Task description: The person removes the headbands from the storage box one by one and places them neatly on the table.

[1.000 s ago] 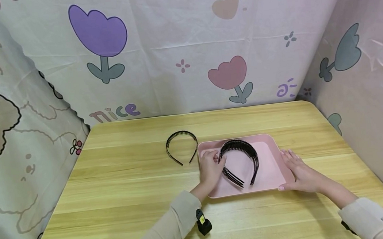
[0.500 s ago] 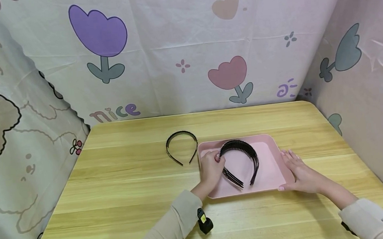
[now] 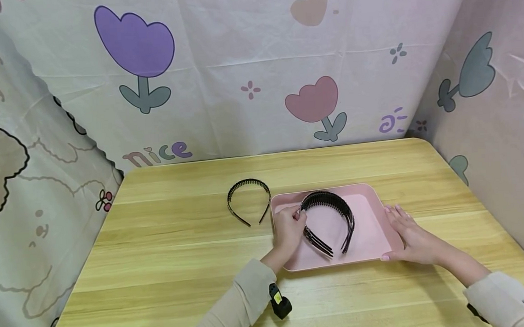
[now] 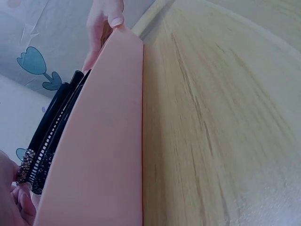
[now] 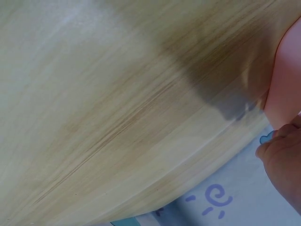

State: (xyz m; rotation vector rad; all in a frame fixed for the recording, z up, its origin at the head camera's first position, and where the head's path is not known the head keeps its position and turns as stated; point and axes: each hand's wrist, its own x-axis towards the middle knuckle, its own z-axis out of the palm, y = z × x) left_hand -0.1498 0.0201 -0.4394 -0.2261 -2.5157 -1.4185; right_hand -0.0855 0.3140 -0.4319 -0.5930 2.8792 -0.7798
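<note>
A stack of several black toothed headbands [image 3: 329,201] lies in a pink rectangular tray [image 3: 370,232], its ends toward the person. My left hand [image 3: 287,232] reaches over the tray's left side and pinches the stack's left arm between thumb and fingers. In the left wrist view those fingers sit at the glittery part of the headbands [image 4: 51,127], above the tray's wall [image 4: 101,136]. My right hand [image 3: 413,240] rests against the tray's right side, fingers stretched along it and thumb at the front corner. It appears at the edge of the right wrist view too.
One more black headband [image 3: 247,181] lies on the wooden table [image 3: 168,249], just left of the tray's back corner. Behind the table hangs a printed cloth [image 3: 221,86], with further cloth at both sides.
My left hand has shifted very slightly left along the headbands, and the ends of the stack spread a little. My right hand, the tray and the single headband have stayed put.
</note>
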